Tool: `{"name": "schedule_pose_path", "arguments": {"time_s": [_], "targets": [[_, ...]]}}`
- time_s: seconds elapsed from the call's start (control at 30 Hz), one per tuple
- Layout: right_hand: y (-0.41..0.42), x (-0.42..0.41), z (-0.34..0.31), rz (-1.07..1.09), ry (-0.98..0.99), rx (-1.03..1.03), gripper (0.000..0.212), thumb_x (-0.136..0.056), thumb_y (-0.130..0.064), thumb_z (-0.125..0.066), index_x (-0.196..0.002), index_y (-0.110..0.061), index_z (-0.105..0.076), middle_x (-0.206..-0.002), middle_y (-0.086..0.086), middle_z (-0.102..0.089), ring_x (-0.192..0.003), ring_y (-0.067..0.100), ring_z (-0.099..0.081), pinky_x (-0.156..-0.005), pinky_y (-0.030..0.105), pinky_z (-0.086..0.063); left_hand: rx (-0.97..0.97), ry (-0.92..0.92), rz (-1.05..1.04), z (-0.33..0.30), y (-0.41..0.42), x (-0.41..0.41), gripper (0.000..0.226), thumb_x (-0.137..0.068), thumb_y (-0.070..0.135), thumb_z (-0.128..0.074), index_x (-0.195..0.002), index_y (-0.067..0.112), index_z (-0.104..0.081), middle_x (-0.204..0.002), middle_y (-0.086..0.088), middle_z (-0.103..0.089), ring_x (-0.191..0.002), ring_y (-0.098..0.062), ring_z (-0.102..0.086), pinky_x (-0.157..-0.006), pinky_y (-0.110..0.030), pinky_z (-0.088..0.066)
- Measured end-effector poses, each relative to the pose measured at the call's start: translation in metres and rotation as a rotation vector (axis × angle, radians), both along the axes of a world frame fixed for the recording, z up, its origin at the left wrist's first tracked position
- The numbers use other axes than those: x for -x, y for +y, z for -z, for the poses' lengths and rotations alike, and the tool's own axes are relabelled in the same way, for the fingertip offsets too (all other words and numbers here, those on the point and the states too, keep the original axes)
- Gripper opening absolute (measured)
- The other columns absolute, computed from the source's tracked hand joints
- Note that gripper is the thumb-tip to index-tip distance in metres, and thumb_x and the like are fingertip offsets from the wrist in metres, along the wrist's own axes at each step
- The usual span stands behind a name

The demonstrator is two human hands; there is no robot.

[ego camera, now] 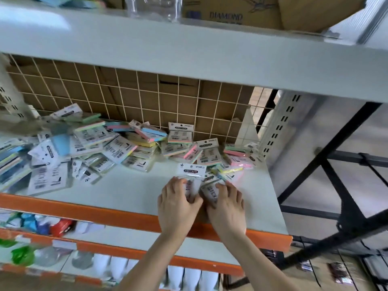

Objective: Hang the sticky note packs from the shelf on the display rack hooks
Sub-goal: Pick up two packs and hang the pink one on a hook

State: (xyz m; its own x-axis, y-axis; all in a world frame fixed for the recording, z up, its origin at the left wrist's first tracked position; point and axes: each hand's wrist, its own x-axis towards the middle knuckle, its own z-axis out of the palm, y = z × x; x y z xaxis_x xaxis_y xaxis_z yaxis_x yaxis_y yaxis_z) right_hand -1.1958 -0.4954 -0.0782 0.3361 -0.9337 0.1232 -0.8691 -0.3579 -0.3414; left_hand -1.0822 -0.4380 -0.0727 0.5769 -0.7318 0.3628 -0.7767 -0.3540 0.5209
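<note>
Clear-plastic sticky note packs sit under both sets of curled fingers: left hand (178, 203) grips an upright pack (191, 175) with a white "STICKY NOTE" header card, right hand (225, 203) holds a second pack (210, 191) lying flatter, label partly hidden by the fingers. Both hands rest near the front of the grey shelf (130, 192), just behind its orange edge (105, 214). Step in hand looks like pickup, gathering packs off the shelf; nothing hung yet as far as visible. Next move probably calls for lifting both packs clear and finding the header holes for the hooks; no hooks clearly visible, only a dark rack frame (336, 160) at right. Behind the hands, a loose heap of packs (117, 148) spreads across the shelf to the left, pastel edges showing, some leaning on the wire grid backing (147, 95). Upper shelf carries a cardboard box (252, 11) marked DIAMOND, contents unseen, and a clear plastic container (155, 7) that looks empty. Lower shelves hold blurred goods, not identifiable.
</note>
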Motion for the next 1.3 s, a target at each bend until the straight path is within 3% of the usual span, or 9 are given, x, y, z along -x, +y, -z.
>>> {"name": "schedule_pose_path", "arguments": {"time_s": [0.1,0.2,0.37,0.5,0.6,0.7,0.9,1.1,1.3], "targets": [[0.002,0.001,-0.003,0.026,-0.086,0.002,0.056,-0.080,-0.034,-0.062,-0.131,-0.018,-0.044,-0.137,0.005,-0.043,-0.125,0.029,-0.037,-0.104,0.040,-0.033,0.112,0.199,-0.004,-0.003,0.004,-0.002,0.043,-0.073,0.027,-0.072,-0.112,0.017,-0.058,-0.115,0.000,-0.062,-0.106,-0.022,-0.059,-0.084,-0.036,-0.050],[0.002,0.005,-0.008,0.043,-0.395,-0.060,0.046,-0.082,-0.031,-0.068,-0.122,-0.015,-0.053,-0.119,0.006,-0.057,-0.112,0.026,-0.047,-0.094,0.039,-0.042,0.267,0.437,0.015,-0.007,0.011,-0.006,0.040,-0.082,0.019,-0.067,-0.119,0.017,-0.054,-0.117,0.001,-0.059,-0.109,-0.018,-0.057,-0.091,-0.035,-0.049],[0.000,0.027,-0.024,0.130,-0.874,-0.346,0.019,-0.089,-0.028,-0.065,-0.107,-0.023,-0.058,-0.094,-0.005,-0.063,-0.086,0.011,-0.059,-0.065,0.008,-0.044,0.402,0.705,0.075,-0.019,0.019,-0.003,0.029,-0.089,0.013,-0.059,-0.117,0.020,-0.054,-0.109,0.000,-0.058,-0.099,-0.008,-0.057,-0.087,-0.025,-0.048],[-0.007,0.042,-0.042,0.298,-1.445,-0.856,0.020,-0.096,-0.031,-0.051,-0.107,-0.017,-0.061,-0.103,0.012,-0.063,-0.093,0.026,-0.058,-0.074,0.033,-0.049,0.509,1.042,0.098,-0.039,0.018,0.003,0.020,-0.097,0.006,-0.046,-0.103,0.023,-0.056,-0.095,0.000,-0.058,-0.078,0.004,-0.056,-0.066,-0.011,-0.045],[-0.005,0.057,-0.057,0.236,-1.670,-1.185,0.044,-0.094,-0.041,-0.046,-0.122,-0.010,-0.059,-0.121,0.022,-0.063,-0.108,0.036,-0.059,-0.086,0.044,-0.051,0.540,1.442,0.170,-0.053,0.016,0.011,0.017,-0.098,0.013,-0.036,-0.106,0.013,-0.052,-0.099,-0.013,-0.055,-0.085,-0.016,-0.054,-0.068,-0.030,-0.042],[0.000,0.077,-0.074,0.113,-1.689,-1.233,0.044,-0.092,-0.038,-0.053,-0.124,-0.009,-0.058,-0.124,0.025,-0.061,-0.111,0.040,-0.061,-0.094,0.050,-0.049,0.544,1.742,0.291,-0.066,0.016,0.021,0.034,-0.096,0.031,-0.040,-0.118,0.008,-0.052,-0.108,-0.024,-0.060,-0.094,-0.033,-0.058,-0.081,-0.047,-0.049],[0.009,0.128,-0.102,0.048,-1.517,-0.958,0.031,-0.090,-0.018,-0.058,-0.117,-0.003,-0.060,-0.114,0.019,-0.067,-0.102,0.030,-0.067,-0.089,0.043,-0.054,0.525,1.689,0.407,-0.081,0.013,0.060,0.042,-0.075,0.018,-0.059,-0.116,0.010,-0.057,-0.102,-0.022,-0.067,-0.090,-0.033,-0.065,-0.069,-0.044,-0.058],[0.028,0.195,-0.120,0.033,-1.328,-0.754,0.017,-0.097,-0.009,-0.051,-0.106,-0.012,-0.065,-0.096,0.009,-0.071,-0.085,0.022,-0.068,-0.061,0.032,-0.053,0.484,1.458,0.380,-0.088,0.022,0.128,0.021,-0.089,0.008,-0.052,-0.097,0.014,-0.070,-0.089,-0.008,-0.070,-0.087,-0.025,-0.060,-0.066,-0.034,-0.043],[0.055,0.275,-0.126,0.040,-1.260,-0.654,0.021,-0.092,-0.006,-0.050,-0.100,-0.017,-0.066,-0.096,0.007,-0.070,-0.085,0.021,-0.062,-0.079,0.038,-0.048,0.437,1.288,0.441,-0.103,0.044,0.212,0.008,-0.084,0.018,-0.064,-0.086,0.021,-0.071,-0.089,-0.006,-0.072,-0.090,-0.030,-0.060,-0.073,-0.040,-0.043]]}}
